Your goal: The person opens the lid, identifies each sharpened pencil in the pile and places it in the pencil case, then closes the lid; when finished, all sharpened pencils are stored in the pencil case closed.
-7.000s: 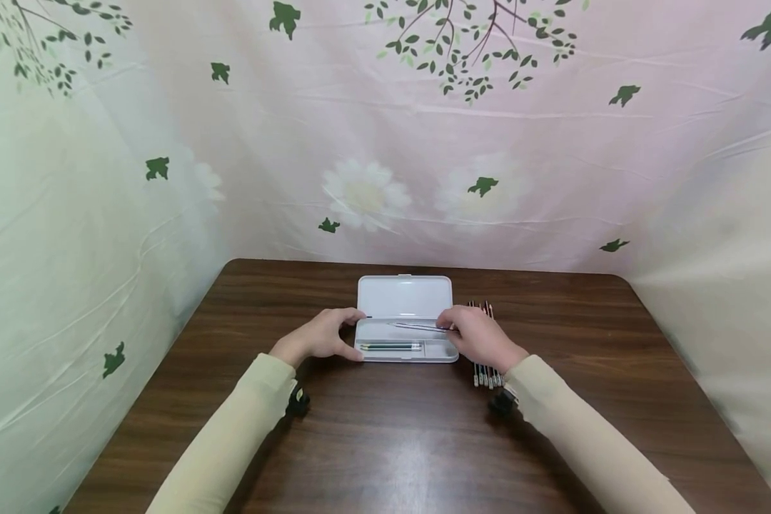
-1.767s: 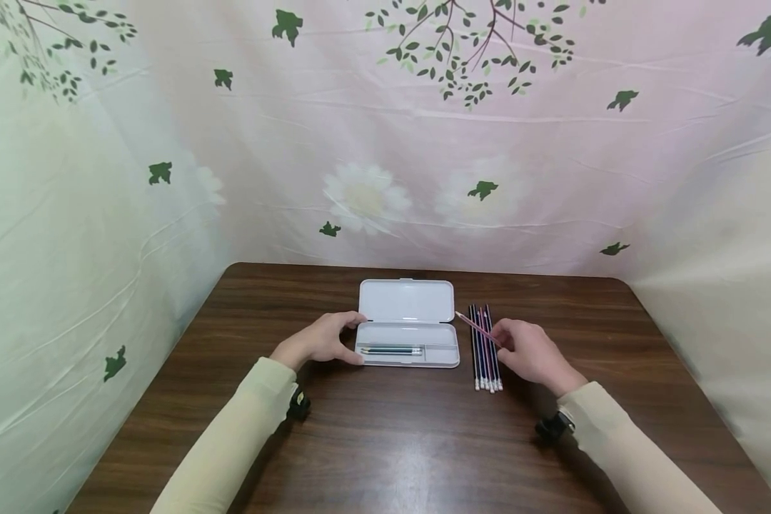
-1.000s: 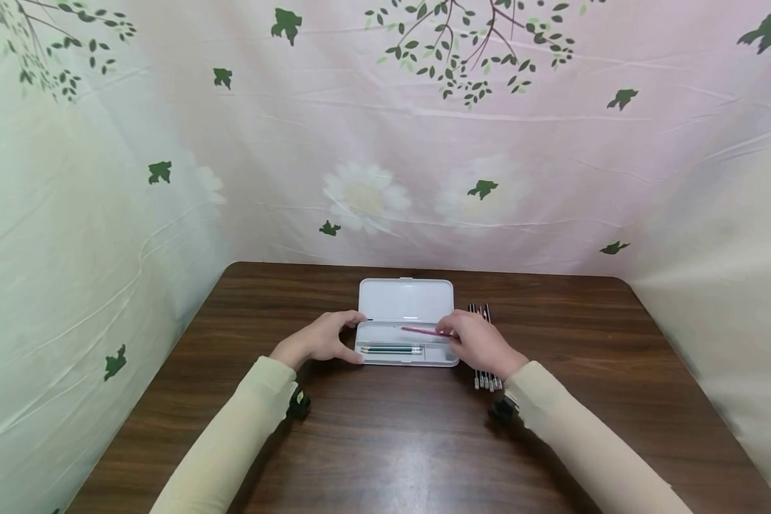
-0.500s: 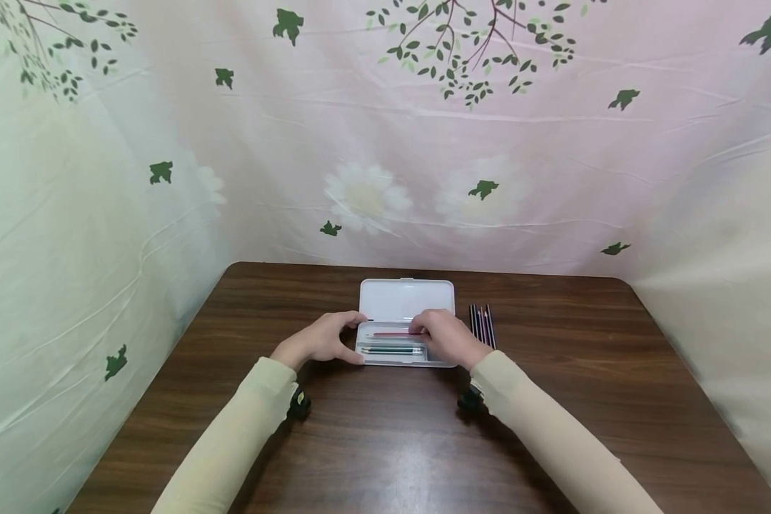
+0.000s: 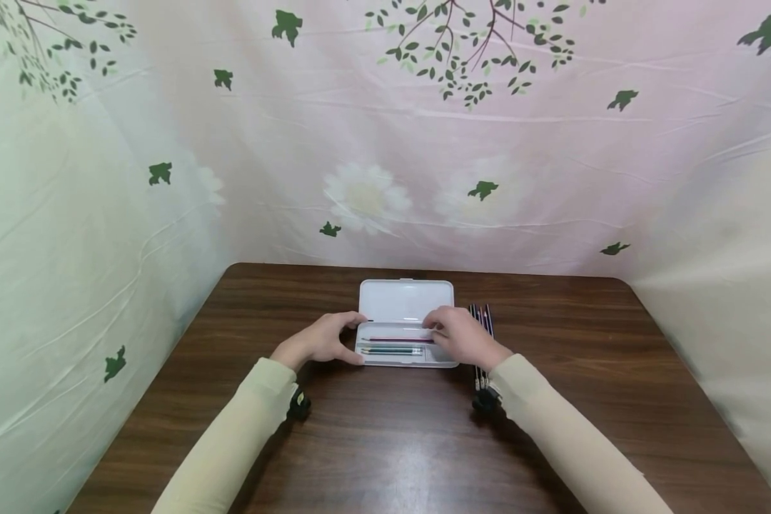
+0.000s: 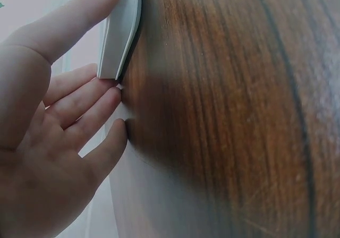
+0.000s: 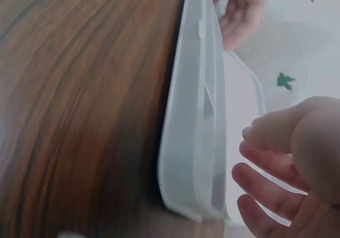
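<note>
A white pencil case lies with its lid raised. My left hand spans its left end, thumb at the front corner and fingers at the back; in the left wrist view the thumb rests on the case. A pinkish-red pencil lies lengthwise in the rear compartment. Green pencils fill the front one, beside a small divided section. My right hand hovers over the case's right end. In the right wrist view its fingers are loosely bent with nothing between them.
Several dark pencils lie side by side to the right of the case, partly hidden by the right hand and wrist. All stand on a brown wooden table. A printed cloth hangs behind it.
My right hand has carried the pinkish-red pencil from the pile on the right into the rear compartment, let it go and drawn back slightly rightward. The left hand stays at the case's end.
</note>
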A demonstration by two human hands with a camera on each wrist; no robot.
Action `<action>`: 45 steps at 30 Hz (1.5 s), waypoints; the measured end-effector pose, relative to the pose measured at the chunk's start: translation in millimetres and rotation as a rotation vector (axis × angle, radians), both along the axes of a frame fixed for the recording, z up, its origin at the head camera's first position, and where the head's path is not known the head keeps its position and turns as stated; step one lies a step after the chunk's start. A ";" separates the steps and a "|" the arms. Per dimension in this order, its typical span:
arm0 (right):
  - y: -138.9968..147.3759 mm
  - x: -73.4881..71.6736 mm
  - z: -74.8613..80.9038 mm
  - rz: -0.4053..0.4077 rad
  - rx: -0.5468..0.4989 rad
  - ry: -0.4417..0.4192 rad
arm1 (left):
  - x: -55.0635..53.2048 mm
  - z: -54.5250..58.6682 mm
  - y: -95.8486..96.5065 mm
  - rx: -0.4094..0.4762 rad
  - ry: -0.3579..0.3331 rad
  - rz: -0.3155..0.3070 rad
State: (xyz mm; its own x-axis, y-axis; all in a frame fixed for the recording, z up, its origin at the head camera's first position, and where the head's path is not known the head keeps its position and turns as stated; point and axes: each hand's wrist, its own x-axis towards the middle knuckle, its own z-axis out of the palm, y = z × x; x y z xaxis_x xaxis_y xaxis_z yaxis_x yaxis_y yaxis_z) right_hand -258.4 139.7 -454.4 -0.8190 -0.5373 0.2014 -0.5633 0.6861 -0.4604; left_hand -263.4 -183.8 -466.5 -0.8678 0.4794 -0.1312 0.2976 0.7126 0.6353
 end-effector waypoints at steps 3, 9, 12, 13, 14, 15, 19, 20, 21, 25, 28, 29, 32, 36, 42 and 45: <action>14.6 3.2 2.2 -0.021 -0.003 0.022 | 0.3 0.8 0.4 0.002 -0.003 -0.001; 43.6 8.3 2.8 -0.067 0.003 0.027 | 1.1 2.4 0.8 -0.002 -0.005 0.005; 57.7 11.4 1.1 -0.080 0.006 0.042 | 1.4 2.4 1.1 -0.007 -0.006 0.005; 62.4 12.3 0.5 -0.082 0.003 0.048 | 1.7 2.6 1.2 -0.005 -0.008 0.004; 66.9 13.4 -0.3 -0.084 0.003 0.053 | 1.7 2.3 1.3 -0.005 -0.008 0.006; 71.3 14.5 -0.6 -0.092 0.002 0.047 | 1.9 2.3 1.4 -0.004 -0.009 0.007; 85.9 17.3 -2.0 -0.123 0.004 0.020 | 1.6 1.1 1.2 -0.003 -0.011 0.009; 88.8 18.1 -2.4 -0.134 0.006 0.013 | 1.3 0.7 1.2 -0.001 -0.010 0.010; 91.4 18.4 -2.7 -0.141 0.006 0.007 | 1.2 0.7 1.4 0.000 -0.009 0.009; 99.1 20.5 -6.1 -0.158 0.012 0.004 | 1.0 0.7 1.4 0.002 -0.008 0.009; 102.4 21.5 -9.5 -0.172 0.026 -0.008 | 1.3 0.5 1.2 0.007 -0.008 0.006; 103.2 21.4 -10.8 -0.175 0.031 -0.010 | 1.4 0.5 1.1 0.007 -0.008 0.005; 104.8 21.7 -13.7 -0.171 0.030 -0.006 | 1.6 1.0 1.4 0.009 -0.005 0.002; 104.8 21.4 -17.0 -0.167 0.011 -0.017 | 2.0 1.4 0.9 0.010 -0.006 0.001; 103.4 21.1 -18.8 -0.173 0.034 -0.059 | 1.3 0.0 0.1 0.016 -0.013 -0.005; 103.0 21.3 -18.0 -0.173 0.043 -0.060 | 0.7 0.0 -0.1 0.013 -0.009 -0.009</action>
